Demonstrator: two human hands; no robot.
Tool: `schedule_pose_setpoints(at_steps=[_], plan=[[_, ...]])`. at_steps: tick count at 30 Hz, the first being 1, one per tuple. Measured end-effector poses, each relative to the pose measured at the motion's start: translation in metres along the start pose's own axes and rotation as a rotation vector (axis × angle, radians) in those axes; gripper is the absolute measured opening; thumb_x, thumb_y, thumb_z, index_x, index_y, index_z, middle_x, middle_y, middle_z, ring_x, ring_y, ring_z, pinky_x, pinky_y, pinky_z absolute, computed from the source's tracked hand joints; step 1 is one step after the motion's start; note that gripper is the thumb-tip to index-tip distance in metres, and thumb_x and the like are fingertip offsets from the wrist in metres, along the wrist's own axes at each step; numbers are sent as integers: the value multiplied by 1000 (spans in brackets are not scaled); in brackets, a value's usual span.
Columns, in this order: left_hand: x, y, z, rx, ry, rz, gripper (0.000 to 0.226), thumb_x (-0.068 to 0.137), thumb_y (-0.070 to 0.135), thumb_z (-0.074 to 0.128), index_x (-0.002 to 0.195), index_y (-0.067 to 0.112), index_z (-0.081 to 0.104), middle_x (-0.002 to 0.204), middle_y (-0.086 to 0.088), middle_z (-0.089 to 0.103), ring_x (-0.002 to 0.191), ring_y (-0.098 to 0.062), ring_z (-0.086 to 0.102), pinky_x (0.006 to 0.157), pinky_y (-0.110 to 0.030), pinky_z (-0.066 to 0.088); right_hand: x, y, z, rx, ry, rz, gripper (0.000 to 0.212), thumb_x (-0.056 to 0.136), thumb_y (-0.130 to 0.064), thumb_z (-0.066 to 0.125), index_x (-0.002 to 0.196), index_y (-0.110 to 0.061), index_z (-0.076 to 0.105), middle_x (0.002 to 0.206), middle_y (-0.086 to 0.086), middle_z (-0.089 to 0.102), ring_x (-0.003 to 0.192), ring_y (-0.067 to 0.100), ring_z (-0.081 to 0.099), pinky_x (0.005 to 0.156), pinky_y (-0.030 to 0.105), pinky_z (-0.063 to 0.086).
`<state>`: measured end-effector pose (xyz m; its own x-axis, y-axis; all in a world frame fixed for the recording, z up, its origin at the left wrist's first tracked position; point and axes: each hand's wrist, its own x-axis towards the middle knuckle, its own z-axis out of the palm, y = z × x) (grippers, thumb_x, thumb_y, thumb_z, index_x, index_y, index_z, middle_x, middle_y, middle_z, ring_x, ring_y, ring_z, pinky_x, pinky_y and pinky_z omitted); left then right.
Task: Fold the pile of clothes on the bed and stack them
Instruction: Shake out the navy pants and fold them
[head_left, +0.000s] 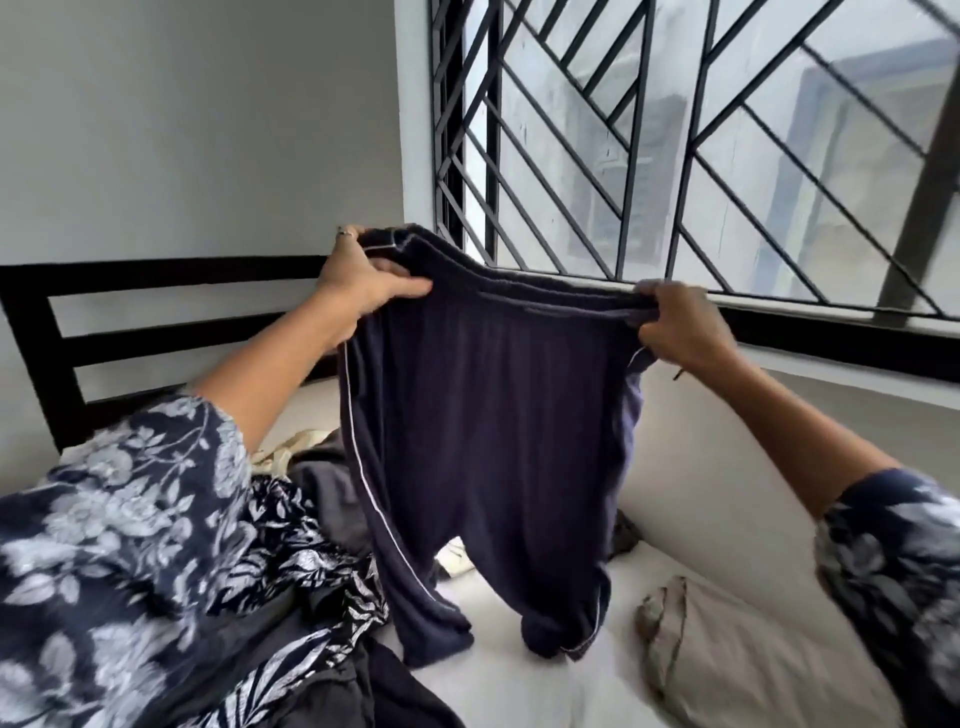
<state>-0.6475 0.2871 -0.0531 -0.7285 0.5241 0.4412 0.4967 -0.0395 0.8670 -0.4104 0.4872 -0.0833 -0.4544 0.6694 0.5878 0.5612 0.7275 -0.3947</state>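
Nearest, bottom left: the unfolded pile (291, 597), a rumpled mix w/ a black-and-white leaf print, grey and cream bits, lying on the white bed (519, 691); a limp beige pillow (737, 654) sits near right. Mid-air above the bed hang dark navy pants (483, 415), soft knit w/ thin white side piping, leg ends just brushing the sheet. Left hand (358, 280) and right hand (675, 327) each pinch a waistband corner, fingers curled tight on the cloth. Step, I'd judge: holding the garment up to square it. Next prob needs bringing the legs together, then folding on the bed. Far: black headboard (156, 312), barred window (701, 145).
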Motion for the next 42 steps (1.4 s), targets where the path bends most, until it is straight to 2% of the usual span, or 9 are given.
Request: schedule_pose_setpoints(at_steps=[2, 5, 8, 14, 18, 23, 31, 34, 42], plan=[[5, 2, -7, 185, 70, 89, 68, 71, 11, 82, 128, 10, 45, 94, 1, 68, 88, -14, 64, 83, -30, 52, 20, -2, -28, -28, 70, -44, 55, 66, -5, 51, 117, -19, 66, 108, 21, 66, 102, 39, 61, 81, 36, 49], [14, 16, -22, 220, 48, 145, 24, 83, 19, 73, 102, 9, 64, 61, 5, 70, 54, -5, 63, 50, -18, 49, 44, 1, -61, -6, 150, -108, 56, 66, 2, 53, 115, -21, 68, 104, 17, 69, 99, 35, 63, 83, 34, 51], [15, 34, -37, 397, -41, 205, 23, 87, 37, 67, 85, 14, 62, 44, 2, 61, 38, -6, 56, 43, -19, 43, 62, 3, -87, -85, 66, -157, 45, 69, 4, 56, 109, -12, 68, 93, 17, 69, 88, 31, 62, 64, 26, 47], [10, 72, -59, 1108, 112, 359, 61, 82, 70, 45, 109, 19, 64, 100, -16, 64, 94, -37, 61, 74, -37, 45, 71, 3, -128, 80, -61, -198, 24, 74, 5, 69, 95, -7, 68, 71, 4, 59, 66, 16, 51, 50, 11, 40], [10, 96, -82, 425, -217, 273, 57, 73, 54, 67, 118, 18, 64, 120, -1, 65, 105, -18, 63, 89, -43, 52, 57, -5, -148, 733, -19, -122, 24, 80, 8, 62, 82, -16, 65, 61, -9, 65, 58, 2, 61, 50, 11, 49], [6, 94, -90, -301, -402, 232, 51, 32, 44, 93, 76, 22, 79, 86, 4, 75, 77, -7, 71, 64, -21, 56, 38, -8, -151, 1247, -114, 7, 19, 88, -6, 54, 78, -10, 69, 64, 0, 71, 55, 11, 67, 54, 22, 56], [9, 25, -29, -111, -78, -339, 27, 83, 11, 69, 109, 3, 64, 85, -14, 71, 62, -23, 67, 61, -36, 57, 28, 0, -68, 1053, -180, 501, 21, 76, 3, 66, 95, -4, 64, 74, 16, 67, 52, 22, 66, 54, 36, 59], [4, 20, -9, -115, -20, -319, 28, 82, 12, 69, 108, 3, 64, 96, -15, 70, 78, -27, 68, 78, -42, 56, 24, -9, -50, 1092, -113, 493, 13, 76, 7, 65, 79, -5, 61, 74, 15, 62, 47, 18, 62, 49, 30, 57], [-28, 45, 71, -154, -127, -137, 12, 89, 19, 64, 80, 13, 59, 83, -9, 67, 74, -23, 65, 74, -34, 53, 2, -84, -6, 1144, -113, 235, 9, 75, 3, 68, 80, -2, 63, 72, 14, 62, 62, 24, 62, 60, 32, 54]])
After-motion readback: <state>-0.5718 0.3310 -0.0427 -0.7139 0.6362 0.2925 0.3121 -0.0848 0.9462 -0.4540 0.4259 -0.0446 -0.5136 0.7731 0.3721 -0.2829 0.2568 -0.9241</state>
